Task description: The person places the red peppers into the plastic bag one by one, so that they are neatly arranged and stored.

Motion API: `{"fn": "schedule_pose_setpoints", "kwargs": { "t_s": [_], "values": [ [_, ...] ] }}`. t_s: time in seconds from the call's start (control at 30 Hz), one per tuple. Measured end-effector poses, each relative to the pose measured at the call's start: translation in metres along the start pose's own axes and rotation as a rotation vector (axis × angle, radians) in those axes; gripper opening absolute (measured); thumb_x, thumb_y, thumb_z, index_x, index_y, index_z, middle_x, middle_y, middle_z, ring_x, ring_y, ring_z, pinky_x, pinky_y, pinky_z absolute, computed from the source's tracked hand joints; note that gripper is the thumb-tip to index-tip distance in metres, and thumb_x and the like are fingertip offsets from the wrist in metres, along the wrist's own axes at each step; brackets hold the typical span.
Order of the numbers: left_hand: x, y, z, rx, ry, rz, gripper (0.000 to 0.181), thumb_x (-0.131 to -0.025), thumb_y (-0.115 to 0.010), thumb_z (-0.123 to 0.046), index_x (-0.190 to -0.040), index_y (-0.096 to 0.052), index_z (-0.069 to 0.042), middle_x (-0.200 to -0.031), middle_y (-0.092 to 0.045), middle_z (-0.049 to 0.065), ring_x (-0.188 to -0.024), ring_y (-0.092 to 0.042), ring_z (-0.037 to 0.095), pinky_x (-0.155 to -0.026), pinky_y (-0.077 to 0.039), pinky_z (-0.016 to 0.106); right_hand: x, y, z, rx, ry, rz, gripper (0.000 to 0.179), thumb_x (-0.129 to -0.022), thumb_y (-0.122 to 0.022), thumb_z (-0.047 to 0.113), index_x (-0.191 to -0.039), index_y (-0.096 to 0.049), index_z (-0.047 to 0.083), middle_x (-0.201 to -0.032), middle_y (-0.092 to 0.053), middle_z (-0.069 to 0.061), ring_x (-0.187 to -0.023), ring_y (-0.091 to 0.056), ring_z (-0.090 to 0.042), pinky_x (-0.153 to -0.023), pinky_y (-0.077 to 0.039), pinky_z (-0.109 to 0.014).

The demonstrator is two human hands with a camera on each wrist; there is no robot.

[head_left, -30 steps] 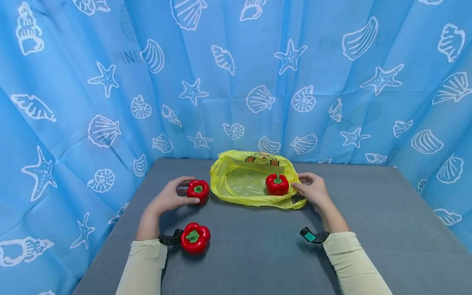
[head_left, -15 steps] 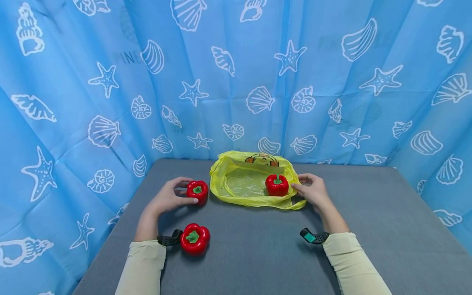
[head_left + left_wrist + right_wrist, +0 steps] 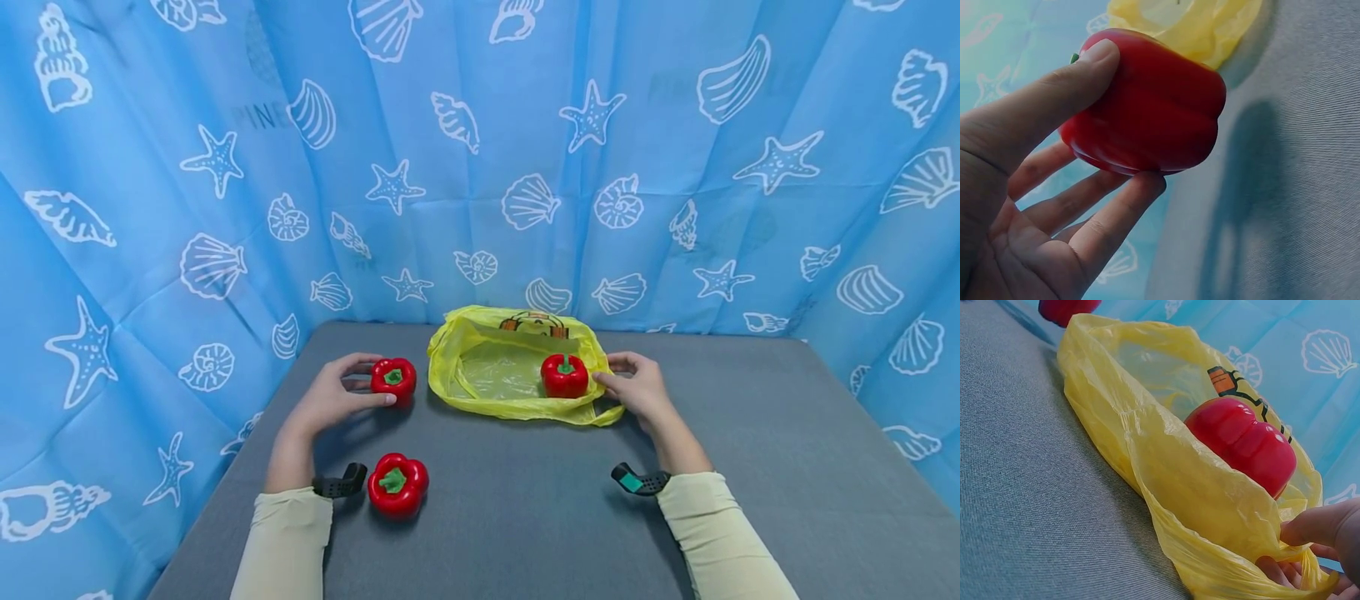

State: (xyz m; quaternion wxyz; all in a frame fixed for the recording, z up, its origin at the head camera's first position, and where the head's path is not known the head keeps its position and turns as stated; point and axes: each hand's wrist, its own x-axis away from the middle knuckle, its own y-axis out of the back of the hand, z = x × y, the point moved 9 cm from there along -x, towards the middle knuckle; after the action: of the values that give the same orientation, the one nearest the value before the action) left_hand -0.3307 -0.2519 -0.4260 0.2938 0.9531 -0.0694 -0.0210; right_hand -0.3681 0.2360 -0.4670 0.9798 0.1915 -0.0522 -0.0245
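Note:
My left hand (image 3: 330,396) holds a red bell pepper (image 3: 393,377) between thumb and fingers, left of a yellow plastic bag (image 3: 510,408). In the left wrist view this bell pepper (image 3: 1154,106) hangs over the table, its shadow apart from it. My right hand (image 3: 639,387) pinches the bag's right edge by the handle; the right wrist view shows the thumb (image 3: 1316,526) on the plastic. Another red bell pepper (image 3: 565,379) with a green stem sits inside the open bag at its right end. A third bell pepper (image 3: 397,487) lies on the table by my left wrist.
A grey cloth-covered table (image 3: 517,517) carries everything. Close behind its back edge hangs a blue curtain (image 3: 480,167) with white shells and starfish, which also runs along both sides. Each wrist wears a black band (image 3: 639,480).
My left hand has shifted left and slightly toward the back with the bell pepper, farther from the bag. The right hand, bag and other bell peppers have stayed in place.

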Motion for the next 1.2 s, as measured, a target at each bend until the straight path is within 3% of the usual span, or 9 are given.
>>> {"fn": "schedule_pose_setpoints", "kwargs": {
  "t_s": [0.33, 0.67, 0.9, 1.2],
  "values": [
    [0.011, 0.019, -0.021, -0.008, -0.055, -0.086, 0.077, -0.086, -0.089, -0.039, -0.152, -0.055, -0.018, -0.151, -0.058, 0.015, -0.134, -0.06, 0.045, -0.1, -0.06, 0.056, 0.0, 0.001, 0.001, -0.007, 0.005, -0.003, 0.051, -0.101, -0.073, 0.02, -0.143, -0.057, -0.004, -0.137, -0.057, -0.026, -0.101, -0.068, -0.019, -0.085, -0.065, -0.029],
    [0.02, 0.017, -0.053, 0.039, -0.052, -0.125, 0.078, -0.082, -0.093, -0.04, -0.149, -0.057, -0.023, -0.148, -0.059, 0.008, -0.134, -0.06, 0.04, -0.096, -0.062, 0.054, -0.001, 0.002, -0.001, -0.008, 0.007, -0.009, 0.05, -0.101, -0.073, 0.018, -0.143, -0.057, -0.004, -0.137, -0.057, -0.025, -0.097, -0.069, -0.015, -0.086, -0.065, -0.031],
    [0.023, 0.004, -0.08, 0.05, -0.088, -0.111, 0.075, -0.082, -0.093, -0.039, -0.147, -0.059, -0.024, -0.146, -0.061, 0.007, -0.132, -0.062, 0.039, -0.094, -0.064, 0.051, -0.001, 0.002, 0.001, -0.028, 0.008, -0.007, 0.05, -0.101, -0.074, 0.018, -0.142, -0.057, -0.004, -0.137, -0.058, -0.025, -0.096, -0.069, -0.014, -0.085, -0.065, -0.03],
    [0.019, -0.036, -0.114, 0.093, -0.136, -0.078, 0.072, -0.081, -0.094, -0.037, -0.144, -0.062, -0.024, -0.141, -0.065, 0.005, -0.127, -0.066, 0.036, -0.093, -0.064, 0.048, 0.0, 0.003, 0.0, -0.041, 0.024, -0.011, 0.049, -0.101, -0.074, 0.017, -0.141, -0.058, -0.006, -0.134, -0.059, -0.024, -0.09, -0.069, -0.009, -0.082, -0.065, -0.029]
  ]
}}
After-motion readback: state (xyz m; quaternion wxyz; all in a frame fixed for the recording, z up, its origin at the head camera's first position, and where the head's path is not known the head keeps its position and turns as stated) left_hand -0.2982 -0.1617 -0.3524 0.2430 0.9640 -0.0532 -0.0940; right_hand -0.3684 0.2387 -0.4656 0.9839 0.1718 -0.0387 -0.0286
